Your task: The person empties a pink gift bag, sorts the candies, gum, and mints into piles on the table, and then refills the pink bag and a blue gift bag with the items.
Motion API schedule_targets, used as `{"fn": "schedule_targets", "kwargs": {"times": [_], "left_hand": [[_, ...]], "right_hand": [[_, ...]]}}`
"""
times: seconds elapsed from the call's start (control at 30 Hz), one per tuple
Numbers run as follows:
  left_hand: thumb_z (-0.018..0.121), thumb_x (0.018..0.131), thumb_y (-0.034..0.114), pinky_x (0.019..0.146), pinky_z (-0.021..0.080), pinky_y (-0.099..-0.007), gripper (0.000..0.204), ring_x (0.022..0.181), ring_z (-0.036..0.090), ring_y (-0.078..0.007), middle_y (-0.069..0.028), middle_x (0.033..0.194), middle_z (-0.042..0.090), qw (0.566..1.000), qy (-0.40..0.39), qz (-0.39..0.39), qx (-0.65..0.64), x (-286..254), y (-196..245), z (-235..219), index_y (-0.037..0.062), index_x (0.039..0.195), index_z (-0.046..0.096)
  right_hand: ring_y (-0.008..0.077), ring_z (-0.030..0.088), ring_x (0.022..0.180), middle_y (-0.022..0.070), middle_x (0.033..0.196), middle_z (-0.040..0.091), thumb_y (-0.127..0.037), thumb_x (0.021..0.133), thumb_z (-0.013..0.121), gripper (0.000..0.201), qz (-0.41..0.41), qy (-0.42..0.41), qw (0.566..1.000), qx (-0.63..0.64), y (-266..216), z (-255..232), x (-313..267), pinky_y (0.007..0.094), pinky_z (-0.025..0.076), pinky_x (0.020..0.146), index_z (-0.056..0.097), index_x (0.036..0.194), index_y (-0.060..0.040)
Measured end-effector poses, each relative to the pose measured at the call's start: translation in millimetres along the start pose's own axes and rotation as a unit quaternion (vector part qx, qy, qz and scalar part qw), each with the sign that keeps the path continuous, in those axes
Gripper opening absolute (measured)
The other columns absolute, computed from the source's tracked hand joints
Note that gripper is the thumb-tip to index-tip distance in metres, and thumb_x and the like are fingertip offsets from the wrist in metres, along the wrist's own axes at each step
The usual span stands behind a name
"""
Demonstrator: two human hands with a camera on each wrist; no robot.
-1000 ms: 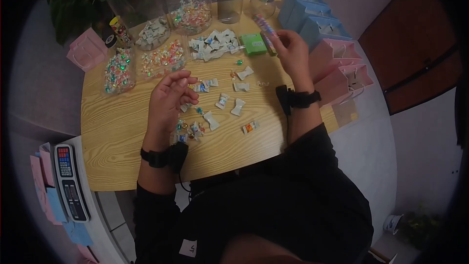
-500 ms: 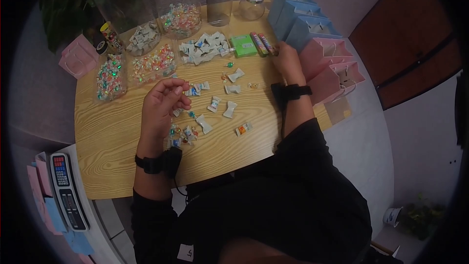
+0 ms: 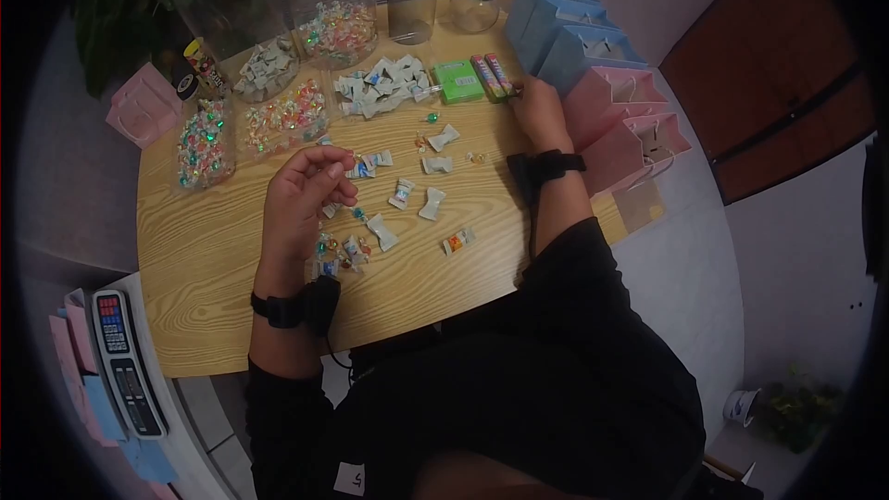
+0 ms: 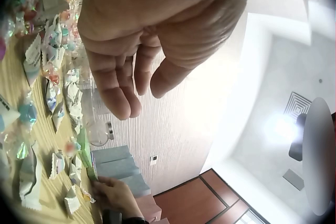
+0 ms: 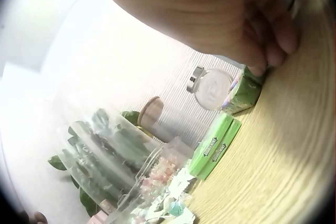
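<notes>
Loosely bent and holding nothing, the left hand (image 3: 304, 199) hangs over the wrapped candies (image 3: 356, 253) at the left of the table; the left wrist view shows its palm (image 4: 152, 29) and relaxed fingers. The right hand (image 3: 540, 113) is low at the near end of two colourful stick packs (image 3: 494, 75), which lie side by side beside a green pack (image 3: 459, 81). In the right wrist view, its fingertips reach the end of the stick packs (image 5: 243, 92) and the tabletop, with no visible grip round a pack.
Trays of candy (image 3: 285, 117), clear containers (image 3: 340, 32), a wooden-lidded jar (image 3: 413, 5) and a round jar (image 3: 475, 9) stand at the back. Blue bags (image 3: 593, 54) and pink bags (image 3: 639, 143) line the right side. Loose candies (image 3: 431, 204) lie mid-table; a scale (image 3: 128, 361) is at far left.
The right hand has lowered a stick pack beside the other one and loosened its hold. The left hand stays nearly still. The head view has shifted slightly.
</notes>
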State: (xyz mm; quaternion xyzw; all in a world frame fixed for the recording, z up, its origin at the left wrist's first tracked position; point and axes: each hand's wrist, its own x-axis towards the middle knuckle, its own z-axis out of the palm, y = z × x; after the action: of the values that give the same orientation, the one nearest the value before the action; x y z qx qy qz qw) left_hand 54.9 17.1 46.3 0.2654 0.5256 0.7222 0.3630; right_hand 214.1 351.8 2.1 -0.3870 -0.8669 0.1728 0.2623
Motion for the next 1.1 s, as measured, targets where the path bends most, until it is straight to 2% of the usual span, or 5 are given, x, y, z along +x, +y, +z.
{"fn": "schedule_targets", "kwargs": {"times": [0.5, 0.63, 0.87, 0.97, 1.1], "left_hand": [[0.060, 0.094, 0.008, 0.068, 0.054, -0.0252, 0.018, 0.076, 0.062, -0.0113, -0.0096, 0.104, 0.067, 1.000, 0.005, 0.010, -0.015, 1, 2, -9, -0.0002, 0.111, 0.061], [0.060, 0.094, 0.008, 0.068, 0.053, -0.0247, 0.019, 0.077, 0.062, -0.0107, -0.0087, 0.103, 0.067, 0.999, 0.033, 0.013, -0.007, 2, 6, -19, 0.0010, 0.111, 0.061], [0.069, 0.089, 0.013, 0.068, 0.049, -0.0250, 0.019, 0.073, 0.061, -0.0113, -0.0053, 0.089, 0.069, 0.930, 0.154, 0.065, 0.326, 8, -8, -51, -0.0001, 0.102, 0.067], [0.074, 0.080, 0.014, 0.070, 0.050, -0.0331, 0.022, 0.075, 0.063, -0.0217, -0.0116, 0.089, 0.066, 0.876, 0.089, 0.025, 0.473, 3, -3, -51, 0.0019, 0.097, 0.068], [0.075, 0.080, 0.008, 0.067, 0.049, -0.0282, 0.022, 0.075, 0.058, -0.0124, -0.0052, 0.084, 0.062, 0.826, 0.051, -0.013, 0.561, -2, 3, -43, -0.0024, 0.096, 0.066]], "right_hand": [[0.0395, 0.061, 0.099, 0.0219, 0.107, 0.064, -0.007, 0.076, 0.065, 0.033, -0.002, 0.020, 0.998, -0.053, -19, -7, -6, 0.0448, 0.049, 0.086, 0.068, 0.108, -0.0020], [0.0389, 0.062, 0.097, 0.0179, 0.111, 0.061, -0.008, 0.076, 0.067, 0.032, -0.159, 0.057, 0.984, -0.065, -21, -7, -8, 0.0453, 0.052, 0.081, 0.069, 0.108, -0.0064], [0.0309, 0.065, 0.083, 0.0158, 0.093, 0.067, -0.005, 0.079, 0.068, 0.021, -0.248, -0.209, 0.945, 0.052, -80, -28, -32, 0.0364, 0.052, 0.074, 0.071, 0.100, -0.0057], [0.0335, 0.065, 0.088, 0.0153, 0.094, 0.067, -0.003, 0.077, 0.065, 0.024, -0.236, -0.256, 0.937, 0.035, -82, -14, -37, 0.0393, 0.052, 0.078, 0.071, 0.101, -0.0057], [0.0339, 0.064, 0.084, 0.0151, 0.093, 0.066, -0.003, 0.077, 0.066, 0.022, -0.285, -0.234, 0.930, -0.003, -79, 0, -39, 0.0400, 0.052, 0.077, 0.070, 0.098, -0.0023]]}}
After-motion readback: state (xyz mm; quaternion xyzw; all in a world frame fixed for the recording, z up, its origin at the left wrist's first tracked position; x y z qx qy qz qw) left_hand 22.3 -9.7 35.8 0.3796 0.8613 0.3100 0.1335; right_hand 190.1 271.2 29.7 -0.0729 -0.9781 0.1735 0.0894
